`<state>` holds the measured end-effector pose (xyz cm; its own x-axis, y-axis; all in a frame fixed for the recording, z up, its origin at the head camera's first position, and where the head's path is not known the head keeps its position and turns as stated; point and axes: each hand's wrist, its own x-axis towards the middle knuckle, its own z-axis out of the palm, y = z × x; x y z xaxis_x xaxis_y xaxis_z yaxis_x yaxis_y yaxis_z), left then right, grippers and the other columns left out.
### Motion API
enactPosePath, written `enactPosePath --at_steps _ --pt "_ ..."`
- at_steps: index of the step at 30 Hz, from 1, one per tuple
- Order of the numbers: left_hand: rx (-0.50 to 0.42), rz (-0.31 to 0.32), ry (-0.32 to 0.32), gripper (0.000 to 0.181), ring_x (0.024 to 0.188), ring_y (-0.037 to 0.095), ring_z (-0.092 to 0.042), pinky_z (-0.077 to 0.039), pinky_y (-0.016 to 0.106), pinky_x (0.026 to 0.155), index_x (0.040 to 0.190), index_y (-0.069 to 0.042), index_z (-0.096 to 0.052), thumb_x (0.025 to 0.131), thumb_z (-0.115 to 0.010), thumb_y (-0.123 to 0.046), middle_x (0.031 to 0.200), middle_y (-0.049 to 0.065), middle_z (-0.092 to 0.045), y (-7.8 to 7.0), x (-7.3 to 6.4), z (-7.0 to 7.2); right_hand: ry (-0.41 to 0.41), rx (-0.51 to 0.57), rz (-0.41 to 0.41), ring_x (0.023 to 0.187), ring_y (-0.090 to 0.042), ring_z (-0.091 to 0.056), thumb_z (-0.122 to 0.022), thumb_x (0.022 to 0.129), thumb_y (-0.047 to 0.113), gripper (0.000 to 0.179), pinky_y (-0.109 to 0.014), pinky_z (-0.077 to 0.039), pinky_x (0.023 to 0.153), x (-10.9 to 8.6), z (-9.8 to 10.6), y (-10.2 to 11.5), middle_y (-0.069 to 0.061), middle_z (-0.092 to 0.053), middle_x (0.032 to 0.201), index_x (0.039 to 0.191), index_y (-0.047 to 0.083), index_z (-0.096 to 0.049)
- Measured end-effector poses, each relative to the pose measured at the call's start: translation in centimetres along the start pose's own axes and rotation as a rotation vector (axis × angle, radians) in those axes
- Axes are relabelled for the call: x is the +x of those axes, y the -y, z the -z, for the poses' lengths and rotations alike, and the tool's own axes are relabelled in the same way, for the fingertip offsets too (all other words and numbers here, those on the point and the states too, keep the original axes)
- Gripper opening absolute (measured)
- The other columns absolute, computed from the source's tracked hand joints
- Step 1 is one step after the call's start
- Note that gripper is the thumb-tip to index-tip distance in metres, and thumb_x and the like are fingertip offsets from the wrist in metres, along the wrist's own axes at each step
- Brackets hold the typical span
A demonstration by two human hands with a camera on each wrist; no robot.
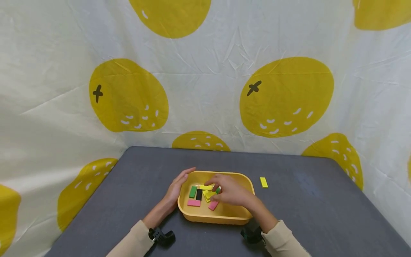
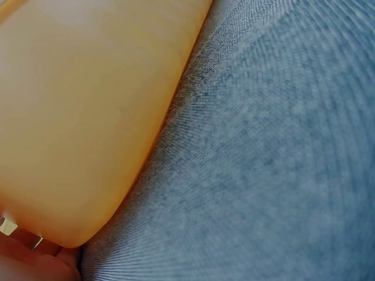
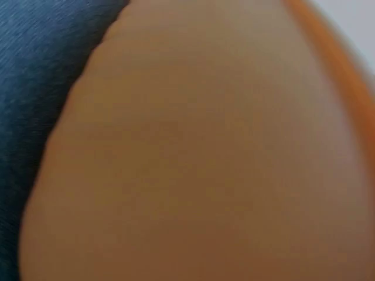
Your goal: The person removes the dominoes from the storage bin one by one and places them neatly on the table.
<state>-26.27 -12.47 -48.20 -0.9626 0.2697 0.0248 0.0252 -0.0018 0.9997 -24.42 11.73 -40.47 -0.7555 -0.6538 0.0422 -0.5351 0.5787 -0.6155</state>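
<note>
In the head view, a yellow-orange plastic tub (image 1: 221, 218) holds small flat blocks. Among them are yellow blocks (image 1: 206, 187), green ones (image 1: 192, 192), a black one (image 1: 199, 195) and pink ones (image 1: 194, 203). My left hand (image 1: 174, 188) rests along the tub's left end, its fingers extended up to the rim. Over the pile reaches my right hand (image 1: 232, 191), with thumb and fingertips spread apart close above the yellow blocks; part of the pile is hidden under it. The tub's outer wall (image 2: 88, 117) fills much of the left wrist view.
A single yellow block (image 1: 263, 182) lies on the dark grey tabletop (image 1: 308, 207), to the right of the tub. Behind the table hangs a white cloth (image 1: 205, 100) with big yellow fruit shapes. Black wrist devices (image 1: 162, 237) are worn near both sleeves.
</note>
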Motion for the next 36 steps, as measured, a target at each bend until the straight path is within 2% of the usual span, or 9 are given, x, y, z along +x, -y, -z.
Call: enactPosePath --at_steps 5,11,16,21,27,36 --pt "-0.009 0.003 0.021 0.051 0.149 0.032 -0.041 -0.032 0.053 0.124 0.158 -0.010 -0.042 0.114 -0.031 -0.033 0.165 0.010 -0.039 0.0 0.0 0.3 -0.002 -0.068 -0.018 0.101 -0.028 -0.071 -0.081 0.086 0.011 0.039 -0.035 -0.060 0.084 0.6 -0.9 -0.3 -0.012 -0.072 0.119 0.123 0.003 -0.073" --pt "-0.019 -0.001 -0.005 0.050 0.149 0.032 -0.041 -0.031 0.053 0.124 0.157 -0.010 -0.044 0.114 -0.031 -0.031 0.164 0.010 -0.040 -0.2 -0.2 0.3 -0.019 -0.119 -0.018 0.100 -0.027 -0.067 -0.081 0.086 0.011 0.033 -0.042 -0.056 0.090 0.8 -1.5 -0.4 -0.010 -0.074 0.114 0.118 0.003 -0.075" --pt "-0.039 0.009 0.002 0.048 0.149 0.031 -0.042 -0.032 0.052 0.124 0.157 -0.013 -0.045 0.114 -0.032 -0.029 0.164 0.009 -0.040 -0.2 -0.1 0.1 -0.014 -0.137 -0.031 0.102 -0.025 -0.066 -0.079 0.088 0.008 0.028 -0.046 -0.055 0.095 0.7 -1.7 -0.6 -0.008 -0.074 0.113 0.115 0.003 -0.076" --pt "-0.039 0.002 0.005 0.048 0.148 0.033 -0.043 -0.034 0.052 0.123 0.157 -0.011 -0.044 0.114 -0.031 -0.029 0.163 0.010 -0.041 -0.1 -0.1 0.0 -0.011 -0.152 -0.018 0.105 -0.025 -0.067 -0.076 0.089 0.004 0.025 -0.047 -0.054 0.097 0.7 -1.8 -0.9 -0.007 -0.074 0.115 0.114 0.005 -0.078" --pt "-0.034 0.005 0.002 0.049 0.150 0.031 -0.041 -0.030 0.053 0.125 0.157 -0.010 -0.043 0.114 -0.030 -0.029 0.164 0.009 -0.040 0.0 -0.1 0.1 -0.005 -0.186 0.004 0.104 -0.026 -0.067 -0.076 0.088 0.002 0.025 -0.048 -0.055 0.097 0.6 -1.9 -1.0 -0.007 -0.074 0.113 0.113 0.006 -0.079" --pt "-0.029 0.004 -0.003 0.049 0.149 0.031 -0.042 -0.031 0.054 0.124 0.157 -0.011 -0.044 0.114 -0.031 -0.030 0.164 0.008 -0.041 0.0 0.0 0.0 0.013 -0.188 -0.015 0.108 -0.026 -0.067 -0.078 0.086 0.000 0.029 -0.049 -0.054 0.101 0.6 -2.0 -1.0 -0.007 -0.075 0.115 0.114 0.007 -0.079"
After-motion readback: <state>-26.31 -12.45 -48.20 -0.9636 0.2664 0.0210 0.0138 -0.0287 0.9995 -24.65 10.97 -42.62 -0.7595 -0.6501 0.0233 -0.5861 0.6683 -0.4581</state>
